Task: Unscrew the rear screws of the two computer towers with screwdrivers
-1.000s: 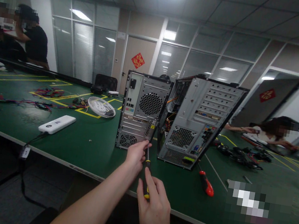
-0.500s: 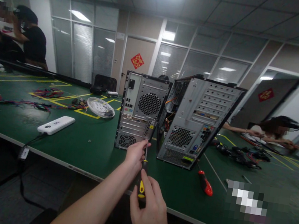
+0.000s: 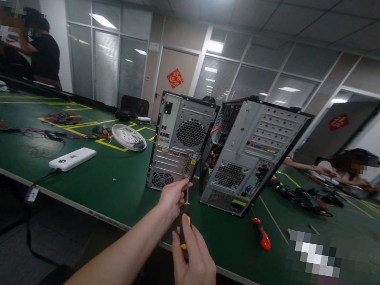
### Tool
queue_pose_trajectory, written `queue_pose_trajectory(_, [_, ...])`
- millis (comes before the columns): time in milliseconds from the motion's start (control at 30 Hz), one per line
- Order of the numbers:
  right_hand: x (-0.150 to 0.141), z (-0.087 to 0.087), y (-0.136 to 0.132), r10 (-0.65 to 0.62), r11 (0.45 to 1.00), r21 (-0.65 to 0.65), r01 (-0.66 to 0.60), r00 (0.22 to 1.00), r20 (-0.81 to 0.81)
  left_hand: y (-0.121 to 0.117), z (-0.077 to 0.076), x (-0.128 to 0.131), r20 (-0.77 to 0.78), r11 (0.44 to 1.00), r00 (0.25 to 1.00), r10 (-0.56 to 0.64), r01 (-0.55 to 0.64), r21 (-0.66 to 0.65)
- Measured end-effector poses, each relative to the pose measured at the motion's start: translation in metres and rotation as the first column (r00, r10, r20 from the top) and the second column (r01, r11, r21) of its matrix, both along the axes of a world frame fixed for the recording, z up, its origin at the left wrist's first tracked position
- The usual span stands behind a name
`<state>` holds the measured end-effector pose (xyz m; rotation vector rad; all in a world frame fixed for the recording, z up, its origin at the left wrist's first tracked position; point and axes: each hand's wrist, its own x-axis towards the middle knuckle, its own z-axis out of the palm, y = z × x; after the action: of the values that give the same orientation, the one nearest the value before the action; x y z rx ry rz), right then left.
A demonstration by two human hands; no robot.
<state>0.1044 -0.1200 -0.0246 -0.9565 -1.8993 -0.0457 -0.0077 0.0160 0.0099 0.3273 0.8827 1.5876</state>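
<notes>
A black-and-yellow screwdriver [image 3: 187, 210] points away from me, its shaft reaching the lower right corner of a computer case [image 3: 161, 157] that stands with its rear side toward me. My left hand [image 3: 172, 197] is closed around the front of the shaft, fingertips close against the case. The handle lies in my right hand [image 3: 197, 260], between thumb and fingers. The hands and the case edge hide the screwdriver's tip. Just to the right stands a second computer case [image 3: 235, 155], turned at an angle, with its side open and wires showing inside.
On the green table [image 3: 111, 197] a red-and-black screwdriver [image 3: 262, 235] lies right of the cases. Leftward are a white power bank [image 3: 73, 158] with a cable, a white plastic basket [image 3: 128, 137] and thin wires [image 3: 41, 134]. Black cables [image 3: 305, 196] lie right. Other people work farther off.
My right hand has shifted slightly right and down, and its fingers have moved on the screwdriver handle. The left hand stays almost in place; the cases have not moved.
</notes>
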Motion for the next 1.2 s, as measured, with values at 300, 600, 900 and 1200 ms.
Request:
queue_pose_trajectory(300, [0.000, 0.006, -0.004, 0.051, 0.996, -0.074, -0.047, 0.998, 0.044, 0.001, -0.001, -0.002, -0.015, 1.000, 1.000, -0.017, 0.017, 0.001])
queue_pose_trajectory(600, [0.001, 0.022, -0.010, 0.195, 0.946, -0.251, -0.204, 0.979, -0.061, 0.007, -0.012, -0.007, -0.128, 0.997, 0.989, -0.078, 0.081, 0.012])
queue_pose_trajectory(900, [0.005, 0.020, -0.008, 0.165, 0.874, -0.425, -0.234, 0.967, -0.193, 0.000, -0.004, -0.008, -0.072, 0.998, 0.995, -0.065, 0.067, 0.018])
queue_pose_trajectory(1200, [0.004, 0.020, -0.008, 0.206, 0.751, -0.537, -0.384, 0.909, -0.362, -0.019, 0.001, -0.011, -0.069, 0.990, 0.988, -0.137, 0.138, 0.006])
